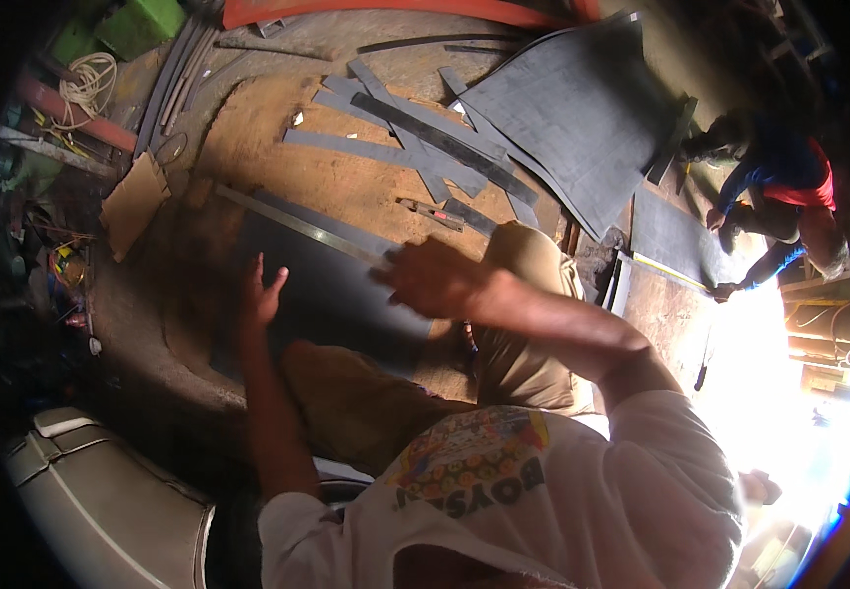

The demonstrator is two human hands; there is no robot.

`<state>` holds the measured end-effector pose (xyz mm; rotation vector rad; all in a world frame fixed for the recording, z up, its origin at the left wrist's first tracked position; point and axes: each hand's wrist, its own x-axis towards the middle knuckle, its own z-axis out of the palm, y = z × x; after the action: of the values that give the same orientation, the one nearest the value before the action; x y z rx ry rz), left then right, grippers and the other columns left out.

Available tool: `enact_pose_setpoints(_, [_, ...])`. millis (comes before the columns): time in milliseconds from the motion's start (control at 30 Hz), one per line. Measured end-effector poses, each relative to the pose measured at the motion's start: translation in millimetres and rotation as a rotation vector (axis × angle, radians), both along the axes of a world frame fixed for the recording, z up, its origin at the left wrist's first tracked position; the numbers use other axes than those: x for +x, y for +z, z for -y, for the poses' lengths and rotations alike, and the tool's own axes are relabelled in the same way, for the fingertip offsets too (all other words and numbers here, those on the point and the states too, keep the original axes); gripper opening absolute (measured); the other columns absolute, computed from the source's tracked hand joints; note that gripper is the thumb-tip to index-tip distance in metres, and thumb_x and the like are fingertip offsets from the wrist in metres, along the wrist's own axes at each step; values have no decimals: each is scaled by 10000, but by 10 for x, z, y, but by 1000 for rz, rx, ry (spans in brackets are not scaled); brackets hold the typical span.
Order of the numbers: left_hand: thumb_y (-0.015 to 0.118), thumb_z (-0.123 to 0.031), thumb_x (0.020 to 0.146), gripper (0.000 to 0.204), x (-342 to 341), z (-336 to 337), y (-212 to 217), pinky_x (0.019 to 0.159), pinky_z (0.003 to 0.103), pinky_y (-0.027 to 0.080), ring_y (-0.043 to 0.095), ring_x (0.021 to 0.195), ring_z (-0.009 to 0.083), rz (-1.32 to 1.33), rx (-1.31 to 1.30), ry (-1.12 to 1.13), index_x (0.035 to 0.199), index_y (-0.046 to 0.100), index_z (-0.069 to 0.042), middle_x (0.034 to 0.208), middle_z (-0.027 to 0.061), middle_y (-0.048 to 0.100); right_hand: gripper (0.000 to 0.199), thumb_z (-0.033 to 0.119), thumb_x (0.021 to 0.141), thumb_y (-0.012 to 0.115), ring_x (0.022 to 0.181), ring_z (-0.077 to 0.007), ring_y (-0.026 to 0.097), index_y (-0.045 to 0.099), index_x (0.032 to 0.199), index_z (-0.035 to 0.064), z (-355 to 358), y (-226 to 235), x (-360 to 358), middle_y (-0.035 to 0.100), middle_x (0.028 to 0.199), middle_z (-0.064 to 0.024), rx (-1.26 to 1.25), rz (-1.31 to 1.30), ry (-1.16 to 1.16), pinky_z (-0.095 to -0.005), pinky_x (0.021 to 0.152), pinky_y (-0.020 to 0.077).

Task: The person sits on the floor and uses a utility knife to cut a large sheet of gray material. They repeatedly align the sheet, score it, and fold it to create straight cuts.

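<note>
My left hand (266,294) is raised over a dark grey flat sheet (346,309), its thumb and fingers spread and holding nothing. My right hand (439,280), slightly smeared by motion, hovers near the sheet's right side with its fingers loosely apart. I see nothing in it. A long metal straightedge (297,224) lies along the sheet's far part, its right end close to my right hand. Beyond it, a small hand tool with a reddish handle (435,213) lies on the brown board (248,128). Shadow covers the sheet's left side.
Several dark cut strips (376,152) lie crossed on the board. Larger dark sheets (567,118) are at the far right. Another person (773,196) crouches there over a sheet with a yellow tape measure (670,272). A cardboard piece (135,206) and coiled rope (88,88) are left.
</note>
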<state>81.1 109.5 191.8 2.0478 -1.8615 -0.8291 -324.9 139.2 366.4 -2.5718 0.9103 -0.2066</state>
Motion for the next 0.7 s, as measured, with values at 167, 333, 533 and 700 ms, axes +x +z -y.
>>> enact_pose_setpoints(167, [667, -344, 1010, 630, -819, -358, -81, 1228, 438, 332, 378, 1510, 374, -278, 225, -170, 1550, 469, -89, 1630, 233, 381, 444, 379, 920, 735, 1101, -366, 697, 700, 1237, 70, -86, -638, 520, 717, 1130, -160, 360, -202, 199, -477, 841, 577])
enact_pose_setpoints(333, [635, -347, 1024, 567, 234, -326, -751, 1171, 447, 413, 487, 1427, 377, -122, 354, -215, 1490, 535, -41, 1558, 251, 477, 540, 402, 816, 804, 1180, -362, 675, 727, 1266, 112, 237, -838, 976, 721, 1257, -153, 407, -384, 381, -501, 986, 545])
enact_pose_setpoints(533, [646, -389, 1007, 625, 247, -578, -613, 1169, 450, 412, 487, 1426, 383, -164, 436, 54, 1499, 514, -27, 1551, 257, 482, 634, 407, 774, 854, 1220, -362, 653, 690, 1340, 171, 236, -1006, 1017, 705, 1298, -141, 454, 22, 220, -486, 999, 520])
enact_pose_setpoints(700, [655, -425, 994, 675, 118, -535, -542, 1168, 452, 412, 488, 1424, 388, -122, 482, 24, 1506, 498, -14, 1545, 262, 486, 658, 411, 771, 871, 1234, -369, 642, 681, 1347, 157, 281, -1215, 1255, 699, 1310, -146, 432, -7, 335, -492, 1005, 516])
